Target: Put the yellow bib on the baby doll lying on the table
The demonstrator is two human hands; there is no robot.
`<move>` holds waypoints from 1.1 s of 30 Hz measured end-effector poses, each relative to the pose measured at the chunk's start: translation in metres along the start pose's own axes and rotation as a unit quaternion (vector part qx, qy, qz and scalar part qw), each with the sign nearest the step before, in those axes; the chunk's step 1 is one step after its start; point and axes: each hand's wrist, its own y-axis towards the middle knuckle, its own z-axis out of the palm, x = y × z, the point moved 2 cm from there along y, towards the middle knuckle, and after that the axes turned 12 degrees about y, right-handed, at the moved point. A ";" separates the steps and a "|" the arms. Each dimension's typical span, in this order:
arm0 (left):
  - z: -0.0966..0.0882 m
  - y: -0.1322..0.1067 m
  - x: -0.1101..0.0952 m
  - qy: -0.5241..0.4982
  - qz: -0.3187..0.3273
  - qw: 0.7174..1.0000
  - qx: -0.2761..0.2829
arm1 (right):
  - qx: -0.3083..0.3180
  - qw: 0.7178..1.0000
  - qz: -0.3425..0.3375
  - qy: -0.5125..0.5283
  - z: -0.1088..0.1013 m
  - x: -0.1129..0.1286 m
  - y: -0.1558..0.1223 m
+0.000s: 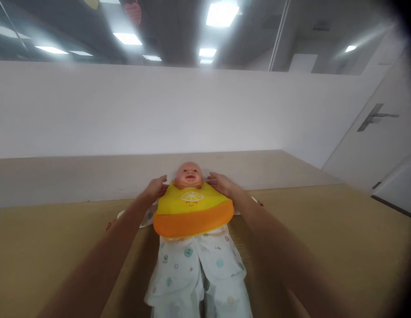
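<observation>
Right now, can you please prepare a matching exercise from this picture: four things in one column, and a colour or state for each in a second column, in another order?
1 the bib
2 the baby doll's outfit
3 the tabletop
4 the door handle

A pale wood
B grey metal, on a white door
C yellow and orange
D white with small coloured prints

Pairs: 1-C, 2-D, 3-A, 4-B

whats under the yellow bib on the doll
Below the orange lip of the yellow bib, the baby doll's white patterned outfit shows. The doll's chest and the clothing directly under the bib are covered, so they cannot be seen.
</observation>
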 end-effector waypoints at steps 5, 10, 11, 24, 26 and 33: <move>0.017 0.022 0.001 -0.070 -0.043 0.992 0.097 | 0.077 0.991 0.071 0.080 0.013 -0.004 0.026; 0.020 0.031 0.001 -0.161 -0.074 0.973 0.149 | 0.102 0.985 0.095 0.105 0.010 -0.007 0.043; 0.019 0.031 0.000 -0.169 -0.074 0.972 0.147 | 0.105 0.983 0.098 0.115 0.009 -0.008 0.043; 0.020 -0.003 -0.020 -0.201 0.028 0.970 0.136 | 0.121 0.975 -0.027 0.187 0.015 0.002 0.010; 0.019 -0.015 -0.025 -0.215 0.046 0.964 0.150 | 0.148 0.969 -0.047 0.193 0.017 0.005 0.003; 0.017 -0.052 -0.025 -0.200 0.113 0.969 0.094 | 0.194 0.957 -0.088 0.196 0.033 0.007 -0.043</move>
